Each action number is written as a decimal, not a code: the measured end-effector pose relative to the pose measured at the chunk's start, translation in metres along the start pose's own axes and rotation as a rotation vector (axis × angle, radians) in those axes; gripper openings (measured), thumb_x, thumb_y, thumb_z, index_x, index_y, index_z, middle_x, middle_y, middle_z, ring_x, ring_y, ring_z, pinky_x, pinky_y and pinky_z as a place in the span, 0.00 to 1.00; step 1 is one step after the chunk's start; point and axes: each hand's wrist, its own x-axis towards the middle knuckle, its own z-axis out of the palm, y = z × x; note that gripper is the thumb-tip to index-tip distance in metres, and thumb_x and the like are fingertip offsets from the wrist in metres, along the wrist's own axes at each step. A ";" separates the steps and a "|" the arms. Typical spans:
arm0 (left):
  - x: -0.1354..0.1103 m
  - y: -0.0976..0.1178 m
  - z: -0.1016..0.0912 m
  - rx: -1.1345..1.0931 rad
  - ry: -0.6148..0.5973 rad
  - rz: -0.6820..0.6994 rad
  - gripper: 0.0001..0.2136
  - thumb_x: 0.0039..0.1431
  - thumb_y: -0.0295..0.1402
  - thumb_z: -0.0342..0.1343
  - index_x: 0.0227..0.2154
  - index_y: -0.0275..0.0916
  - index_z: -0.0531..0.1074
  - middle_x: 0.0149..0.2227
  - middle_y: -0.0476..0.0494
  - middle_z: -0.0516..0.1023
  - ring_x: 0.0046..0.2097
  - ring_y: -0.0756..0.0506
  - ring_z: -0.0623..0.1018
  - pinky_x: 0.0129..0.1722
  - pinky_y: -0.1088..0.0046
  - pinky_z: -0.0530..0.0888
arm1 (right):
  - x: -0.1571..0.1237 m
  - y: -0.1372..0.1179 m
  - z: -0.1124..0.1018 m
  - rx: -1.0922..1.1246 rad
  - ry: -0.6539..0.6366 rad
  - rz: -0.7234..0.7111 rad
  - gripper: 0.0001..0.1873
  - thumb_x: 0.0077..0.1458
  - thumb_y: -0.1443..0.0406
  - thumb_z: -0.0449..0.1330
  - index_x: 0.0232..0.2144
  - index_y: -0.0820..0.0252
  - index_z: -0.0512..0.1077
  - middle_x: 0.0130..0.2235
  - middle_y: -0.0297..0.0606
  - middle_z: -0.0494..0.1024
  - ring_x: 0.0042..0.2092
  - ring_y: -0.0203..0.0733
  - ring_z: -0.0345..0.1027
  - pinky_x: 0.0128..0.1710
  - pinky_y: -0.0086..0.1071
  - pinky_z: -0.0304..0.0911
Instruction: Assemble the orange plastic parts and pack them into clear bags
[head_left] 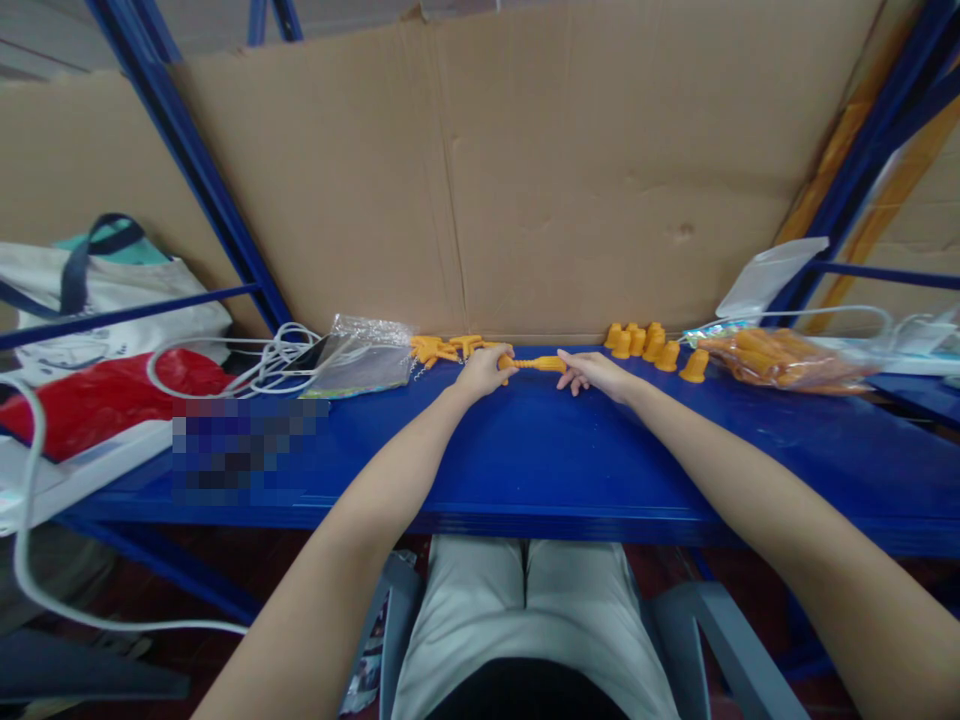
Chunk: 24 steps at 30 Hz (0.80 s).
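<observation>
Between my two hands, over the back of the blue table, a slim orange plastic piece (541, 364) with a ribbed left part lies level. My left hand (484, 372) is closed around its left end. At the right end, my right hand (592, 372) pinches it between thumb and forefinger, the other fingers loosely curled. Just behind my left hand lie several orange plastic pieces with small chains (437, 350). To the right of my right hand stand several orange cup-shaped caps (652, 346). What the orange piece is exactly, I cannot make out.
A clear bag of orange parts (780, 360) lies on the blue table (525, 460) at right. Left are a clear plastic bag (360, 360), white cables (277, 360), a red bag (120, 395) and a cloth bag (150, 300). A cardboard wall (540, 180) closes the back.
</observation>
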 end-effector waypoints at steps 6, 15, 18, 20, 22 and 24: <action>0.000 0.000 0.001 0.001 -0.015 0.006 0.07 0.52 0.27 0.62 0.35 0.40 0.74 0.32 0.47 0.80 0.34 0.46 0.79 0.40 0.68 0.74 | -0.001 0.004 -0.005 0.076 -0.023 0.007 0.10 0.58 0.68 0.60 0.43 0.63 0.69 0.38 0.43 0.82 0.24 0.29 0.69 0.21 0.23 0.55; 0.001 -0.001 0.002 0.017 -0.018 0.008 0.08 0.52 0.28 0.63 0.36 0.39 0.73 0.31 0.48 0.80 0.34 0.46 0.79 0.38 0.71 0.74 | 0.001 0.008 -0.008 0.113 -0.038 0.003 0.09 0.58 0.67 0.60 0.42 0.62 0.70 0.42 0.45 0.82 0.27 0.31 0.71 0.22 0.24 0.57; 0.001 0.000 0.001 0.025 -0.017 -0.016 0.08 0.51 0.27 0.64 0.35 0.39 0.73 0.31 0.48 0.80 0.34 0.47 0.79 0.38 0.72 0.73 | 0.000 0.006 -0.007 0.121 -0.027 0.013 0.07 0.58 0.67 0.60 0.41 0.63 0.71 0.41 0.45 0.82 0.26 0.30 0.71 0.22 0.24 0.56; 0.001 0.001 0.000 0.009 -0.018 -0.018 0.08 0.51 0.27 0.64 0.35 0.39 0.73 0.31 0.48 0.80 0.33 0.47 0.78 0.37 0.72 0.72 | -0.001 0.005 -0.006 0.122 -0.027 0.015 0.06 0.59 0.66 0.60 0.39 0.63 0.71 0.40 0.45 0.82 0.25 0.30 0.70 0.22 0.24 0.56; 0.000 0.001 0.000 -0.009 -0.016 -0.017 0.08 0.51 0.28 0.65 0.34 0.39 0.73 0.30 0.48 0.79 0.32 0.47 0.78 0.36 0.73 0.72 | -0.001 0.005 -0.006 0.116 -0.034 0.009 0.06 0.60 0.65 0.59 0.38 0.63 0.72 0.39 0.45 0.82 0.25 0.31 0.70 0.22 0.24 0.57; 0.000 0.001 0.000 -0.015 -0.013 -0.015 0.08 0.51 0.28 0.65 0.34 0.39 0.73 0.29 0.49 0.79 0.32 0.47 0.78 0.36 0.73 0.72 | 0.000 0.006 -0.005 0.107 -0.031 0.002 0.08 0.61 0.63 0.59 0.36 0.62 0.73 0.39 0.45 0.82 0.25 0.31 0.70 0.22 0.25 0.57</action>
